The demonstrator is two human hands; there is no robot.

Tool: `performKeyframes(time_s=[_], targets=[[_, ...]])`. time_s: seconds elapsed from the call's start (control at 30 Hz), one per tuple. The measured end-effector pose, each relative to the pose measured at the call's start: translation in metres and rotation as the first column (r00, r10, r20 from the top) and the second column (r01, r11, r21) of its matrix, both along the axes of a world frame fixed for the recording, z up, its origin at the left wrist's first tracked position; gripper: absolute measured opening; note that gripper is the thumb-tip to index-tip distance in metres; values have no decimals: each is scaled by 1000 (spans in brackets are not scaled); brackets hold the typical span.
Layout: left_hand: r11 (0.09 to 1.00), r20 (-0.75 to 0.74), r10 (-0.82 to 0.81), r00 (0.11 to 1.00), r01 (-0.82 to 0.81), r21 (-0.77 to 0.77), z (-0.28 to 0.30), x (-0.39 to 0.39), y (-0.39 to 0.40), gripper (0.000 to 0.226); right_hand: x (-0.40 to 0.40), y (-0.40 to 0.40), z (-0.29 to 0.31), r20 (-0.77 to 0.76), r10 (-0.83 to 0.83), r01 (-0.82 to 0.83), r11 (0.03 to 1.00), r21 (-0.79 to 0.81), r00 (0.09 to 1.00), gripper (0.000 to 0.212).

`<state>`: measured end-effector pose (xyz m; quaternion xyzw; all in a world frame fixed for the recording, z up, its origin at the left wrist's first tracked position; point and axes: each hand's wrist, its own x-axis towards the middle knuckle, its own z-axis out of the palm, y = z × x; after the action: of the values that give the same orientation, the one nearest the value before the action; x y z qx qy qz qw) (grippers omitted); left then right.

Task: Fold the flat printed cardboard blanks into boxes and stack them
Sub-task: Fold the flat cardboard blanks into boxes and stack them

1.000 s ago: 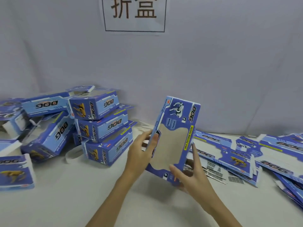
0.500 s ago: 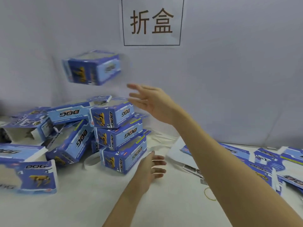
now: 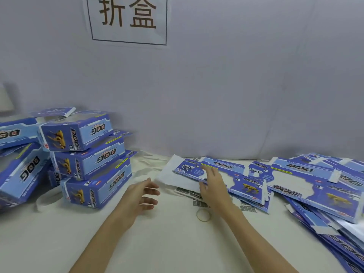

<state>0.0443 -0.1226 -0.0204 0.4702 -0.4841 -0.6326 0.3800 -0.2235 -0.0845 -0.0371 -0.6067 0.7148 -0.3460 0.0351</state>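
Three folded blue DOG boxes form a stack (image 3: 92, 160) at the left, with more folded boxes (image 3: 21, 170) leaning and lying beside it. Flat blue printed blanks (image 3: 307, 186) lie spread over the right side of the table. My right hand (image 3: 213, 186) reaches over the nearest flat blank (image 3: 199, 168) with straight fingers resting on its edge. My left hand (image 3: 142, 194) hovers just above the table in the middle, fingers relaxed and spread, holding nothing.
A rubber band (image 3: 203, 214) lies on the white cloth just below my right wrist. Barcode-printed cardboard scraps (image 3: 189, 193) lie under the blanks. A white wall with a sign of two characters (image 3: 129, 18) stands behind the table.
The box I held a second ago was tossed toward the left pile and is out of my hands. My right hand has swung back down to the flat blanks; the left stays low.
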Motion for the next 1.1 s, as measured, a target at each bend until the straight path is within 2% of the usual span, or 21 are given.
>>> performKeyframes(time_s=[0.07,0.13,0.23,0.3,0.37,0.43,0.47,0.53,0.6,0.67,0.7,0.73,0.77,0.8,0.87,0.9,0.97,1.03,1.1], targets=[[1000,31,-22,999,23,-15,-1,-2,0,38,-37,7,-4,-182,-82,117,975,187,980,70],[999,58,-32,998,34,-26,-1,-4,2,37,-62,12,-3,-311,-87,209,900,383,947,75],[999,71,-33,997,36,-36,-1,-6,4,37,-70,12,0,-464,-24,254,861,440,886,67],[998,80,-38,996,42,-44,0,-6,8,37,-63,13,4,-665,55,280,878,387,745,54],[998,75,-40,996,44,-51,1,-5,10,37,-56,15,7,-754,34,248,934,258,656,42],[997,52,-39,998,42,-64,3,-3,10,36,-45,21,10,-772,-101,121,992,-31,628,37],[996,40,-45,998,49,-79,4,-2,10,35,-39,23,12,-747,-167,46,983,-180,644,37],[991,18,-69,997,71,-113,5,-3,11,30,-24,23,13,-633,-236,-126,872,-473,737,37],[985,-18,-83,996,80,-153,6,-7,14,35,1,22,19,-481,-196,-174,764,-621,855,28],[973,-32,-65,997,56,-222,6,-12,17,60,30,23,31,-174,-132,-31,707,-707,976,14],[963,-24,-38,999,31,-269,6,-13,18,71,42,25,40,43,-64,76,711,-699,997,22],[945,-8,-5,1000,2,-327,8,-14,19,76,54,28,46,246,24,147,745,-651,969,31],[920,6,40,999,-34,-389,9,-14,18,74,61,30,50,417,104,179,790,-586,903,33],[890,14,101,995,-84,-449,10,-13,17,71,66,31,52,558,175,179,834,-522,811,31],[828,12,211,977,-172,-534,10,-9,13,67,69,35,49,744,253,121,905,-408,619,28],[807,3,225,974,-185,-560,8,-7,11,68,69,38,45,791,263,86,926,-368,553,28],[795,-2,192,981,-157,-586,5,-5,8,68,68,43,34,838,254,35,951,-309,483,27],[772,76,224,972,-129,-622,3,-7,6,61,66,47,25,874,228,-12,969,-247,429,26],[739,192,345,919,-140,-659,2,-7,4,62,65,49,22,899,223,-76,975,-210,377,25]])
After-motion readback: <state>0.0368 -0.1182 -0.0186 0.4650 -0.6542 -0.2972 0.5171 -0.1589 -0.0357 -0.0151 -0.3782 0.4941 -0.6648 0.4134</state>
